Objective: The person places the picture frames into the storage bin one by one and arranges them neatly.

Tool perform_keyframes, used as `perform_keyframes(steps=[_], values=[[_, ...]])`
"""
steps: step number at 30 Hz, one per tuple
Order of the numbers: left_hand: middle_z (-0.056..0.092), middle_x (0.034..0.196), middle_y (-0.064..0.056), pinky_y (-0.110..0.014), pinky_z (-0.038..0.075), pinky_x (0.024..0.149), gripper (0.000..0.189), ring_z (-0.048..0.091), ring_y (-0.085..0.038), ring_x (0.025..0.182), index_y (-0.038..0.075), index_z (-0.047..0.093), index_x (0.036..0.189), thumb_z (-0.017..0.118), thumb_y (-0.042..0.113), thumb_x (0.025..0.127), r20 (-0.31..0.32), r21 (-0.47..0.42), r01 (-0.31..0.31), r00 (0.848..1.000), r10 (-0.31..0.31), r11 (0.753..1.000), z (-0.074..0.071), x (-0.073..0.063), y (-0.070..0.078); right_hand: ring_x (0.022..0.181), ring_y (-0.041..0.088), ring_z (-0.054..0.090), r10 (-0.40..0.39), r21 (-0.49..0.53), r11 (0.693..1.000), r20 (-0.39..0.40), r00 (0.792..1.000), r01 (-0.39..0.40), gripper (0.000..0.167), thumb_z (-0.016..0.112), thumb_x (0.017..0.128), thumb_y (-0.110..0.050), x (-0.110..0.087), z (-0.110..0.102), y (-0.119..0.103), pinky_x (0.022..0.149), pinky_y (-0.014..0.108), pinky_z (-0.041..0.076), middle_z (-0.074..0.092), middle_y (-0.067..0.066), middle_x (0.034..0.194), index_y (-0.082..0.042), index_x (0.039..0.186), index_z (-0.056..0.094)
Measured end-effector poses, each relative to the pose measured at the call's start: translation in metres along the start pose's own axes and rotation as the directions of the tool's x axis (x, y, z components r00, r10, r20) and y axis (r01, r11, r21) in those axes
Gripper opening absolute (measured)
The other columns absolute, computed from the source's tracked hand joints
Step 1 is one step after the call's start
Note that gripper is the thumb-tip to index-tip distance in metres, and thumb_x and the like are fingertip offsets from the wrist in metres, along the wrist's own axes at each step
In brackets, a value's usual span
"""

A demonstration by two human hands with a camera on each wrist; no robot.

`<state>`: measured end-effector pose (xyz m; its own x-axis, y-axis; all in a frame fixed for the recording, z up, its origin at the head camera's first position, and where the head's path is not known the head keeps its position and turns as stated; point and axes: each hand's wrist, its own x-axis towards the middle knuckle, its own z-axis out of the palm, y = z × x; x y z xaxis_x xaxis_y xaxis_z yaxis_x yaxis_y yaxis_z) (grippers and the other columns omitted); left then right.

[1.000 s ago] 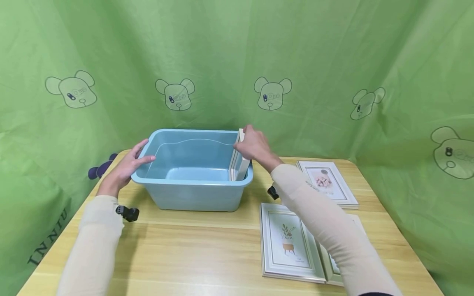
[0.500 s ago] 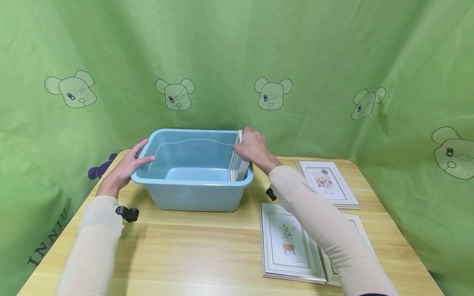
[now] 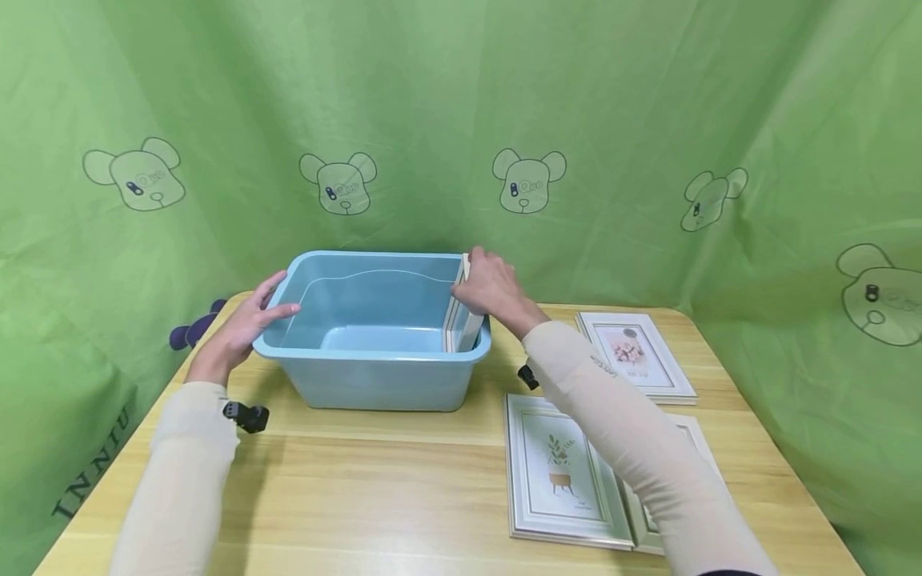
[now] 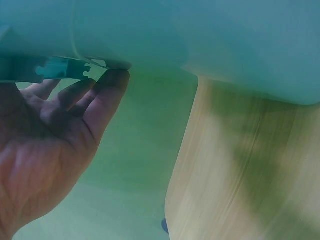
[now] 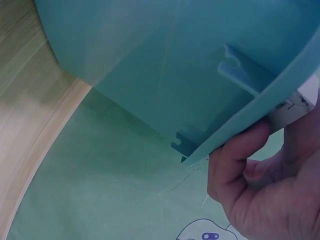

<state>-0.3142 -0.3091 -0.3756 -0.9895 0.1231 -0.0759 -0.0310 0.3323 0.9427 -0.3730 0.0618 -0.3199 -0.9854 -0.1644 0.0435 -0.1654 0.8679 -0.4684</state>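
Observation:
A light blue plastic basin (image 3: 370,384) stands at the back left of the table. My left hand (image 3: 243,326) holds its left rim, thumb over the inside and fingers outside beneath the lip, as the left wrist view shows on the basin wall (image 4: 165,35). At the basin's right end, a white picture frame (image 3: 454,324) stands on edge, leaning against the end wall. My right hand (image 3: 495,286) grips the frame's top edge. In the right wrist view, the curled fingers (image 5: 232,162) lie right at the rim, and a corner of the frame (image 5: 292,112) shows above it.
On the table's right lie a frame with pink flowers (image 3: 630,352) and one with a potted plant (image 3: 558,472). Another frame (image 3: 691,440) is partly hidden under my right sleeve. A green curtain (image 3: 432,96) hangs close behind the table (image 3: 360,496).
My right hand and the picture frame in it have sunk slightly lower into the basin. The left hand has stayed on the rim.

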Motion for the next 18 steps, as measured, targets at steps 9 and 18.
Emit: perform_keyframes(steps=[9,18], values=[[0.004,0.163,-0.018,-0.056,0.037,0.109,0.088,0.023,-0.044,0.144,0.024,-0.006,0.157,0.058,0.030,0.097,0.000,-0.003,0.001,1.000,-0.001,1.000,0.001,-0.001,0.001,0.090,0.026,0.055,-0.032,-0.036,0.999,-0.018,0.999,0.032,0.059,0.060,0.090,-0.038,-0.004,-0.003,0.007,0.067,0.034,0.053,0.053,0.011,0.111,-0.009,0.137,0.042],[0.003,0.163,-0.018,-0.056,0.037,0.109,0.088,0.023,-0.045,0.144,0.025,-0.007,0.156,0.058,0.031,0.097,0.001,0.001,0.006,1.000,-0.006,1.000,0.001,-0.001,0.001,0.122,0.037,0.048,-0.066,-0.054,0.997,-0.055,0.996,0.063,0.064,0.033,0.099,-0.056,-0.002,-0.005,0.026,0.097,0.054,0.046,0.043,0.019,0.142,-0.014,0.146,0.037]])
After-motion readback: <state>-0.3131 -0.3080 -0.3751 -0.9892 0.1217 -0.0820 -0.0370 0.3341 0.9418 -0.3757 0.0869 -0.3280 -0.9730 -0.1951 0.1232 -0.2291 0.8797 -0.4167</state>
